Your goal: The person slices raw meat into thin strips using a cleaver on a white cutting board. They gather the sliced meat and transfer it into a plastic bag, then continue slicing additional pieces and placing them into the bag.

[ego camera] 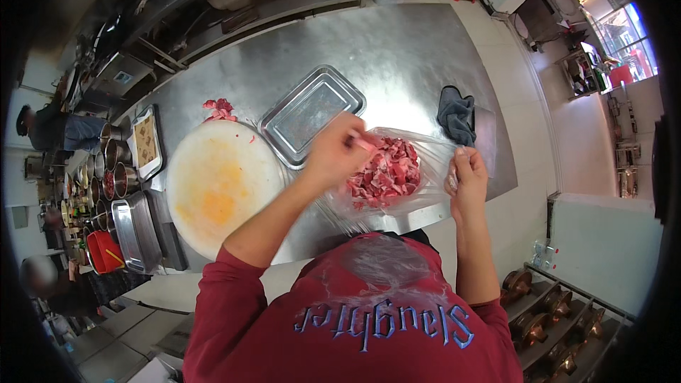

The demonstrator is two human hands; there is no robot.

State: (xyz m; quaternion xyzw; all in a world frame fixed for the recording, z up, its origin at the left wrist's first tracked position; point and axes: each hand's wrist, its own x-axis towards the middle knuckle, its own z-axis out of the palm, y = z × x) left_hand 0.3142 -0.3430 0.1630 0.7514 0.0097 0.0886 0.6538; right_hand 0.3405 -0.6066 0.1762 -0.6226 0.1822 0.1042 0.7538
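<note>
A clear plastic bag (433, 173) full of cut raw meat (391, 170) lies on the steel table in front of me. My right hand (465, 170) pinches the bag's right edge and stretches the film outward. Over the left side of the meat, my left hand (338, 149) is slightly blurred, with a pink strip of meat (363, 142) between its fingers. An empty rectangular metal tray (314, 111) sits just beyond that hand, partly covered by it. To the left is a round white cutting board (223, 186) with yellowish stains.
More raw meat (219, 110) lies behind the board. A grey cloth (456, 117) and a cleaver-like flat metal blade (484, 141) are at the right. Stacked metal trays (135, 231) and several pots (114, 154) stand at the left, where a person (64, 127) is in view.
</note>
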